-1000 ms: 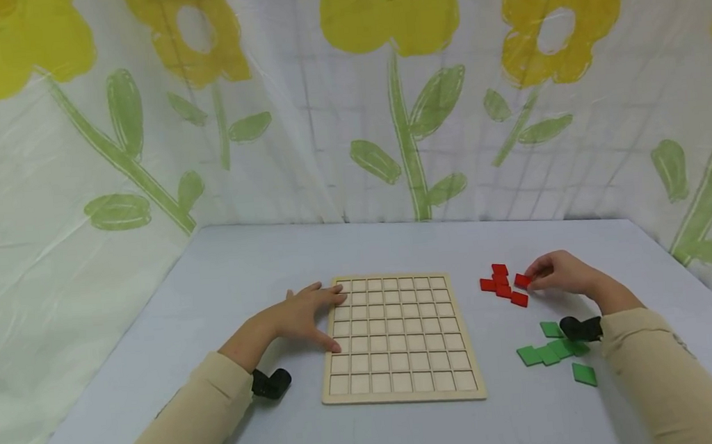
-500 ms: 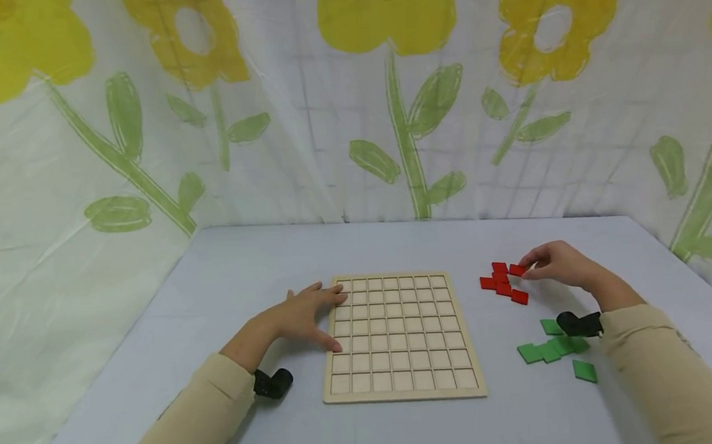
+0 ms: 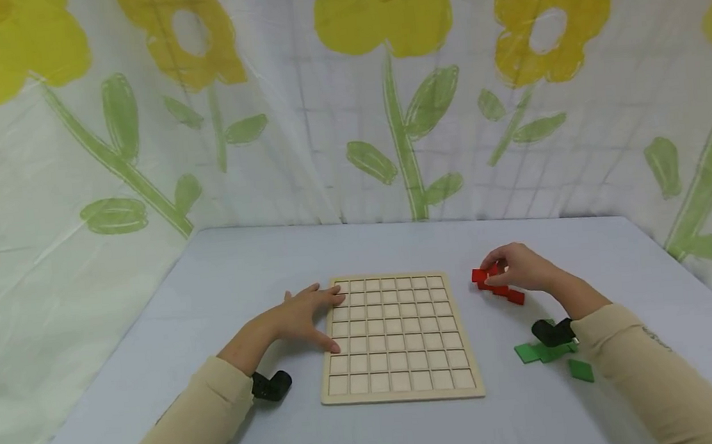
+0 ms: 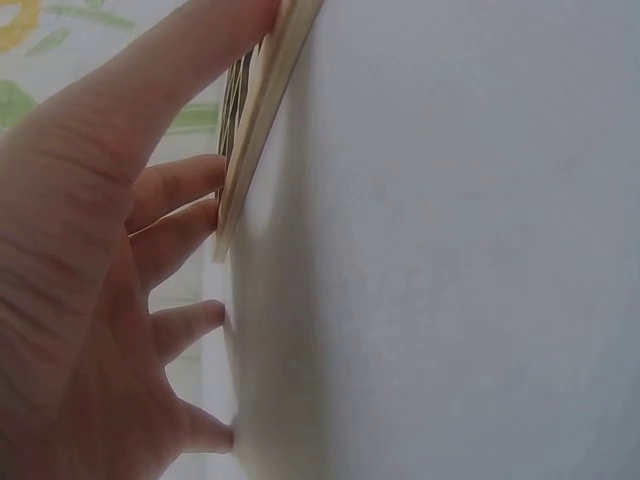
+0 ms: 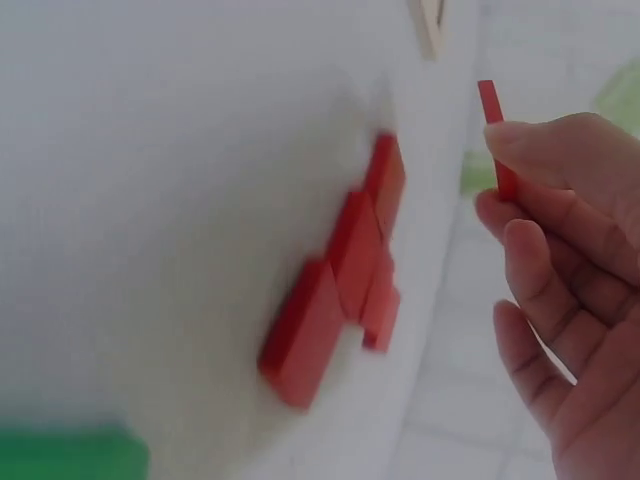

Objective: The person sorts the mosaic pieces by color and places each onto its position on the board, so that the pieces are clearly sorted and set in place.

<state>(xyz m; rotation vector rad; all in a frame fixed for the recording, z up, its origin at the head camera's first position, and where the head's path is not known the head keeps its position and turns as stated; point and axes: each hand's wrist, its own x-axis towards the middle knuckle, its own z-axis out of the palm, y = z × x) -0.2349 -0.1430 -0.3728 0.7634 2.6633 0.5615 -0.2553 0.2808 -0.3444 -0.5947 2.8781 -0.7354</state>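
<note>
Right hand (image 3: 515,267) pinches one red tile (image 5: 489,102) between thumb and fingers, off the table, beside and above the red pile (image 5: 352,255). Grip is narrow and mostly at the faces — a loose thumb could let the tile twist or drop. Hand hangs low, so curled fingers might knock the pile apart. Black wrist mount (image 3: 552,333) sits over the green tiles (image 3: 527,353) in the head view; a dipped wrist could scatter them. Left hand (image 3: 297,317) is spread wide, thumb and two fingers at the board (image 3: 397,344) on its left edge — uneven pressure could skew it. Board lies flat mid-table, cells bare. Table (image 3: 404,438) is pale, smooth; flower-print curtain (image 3: 300,150) behind, creased.
</note>
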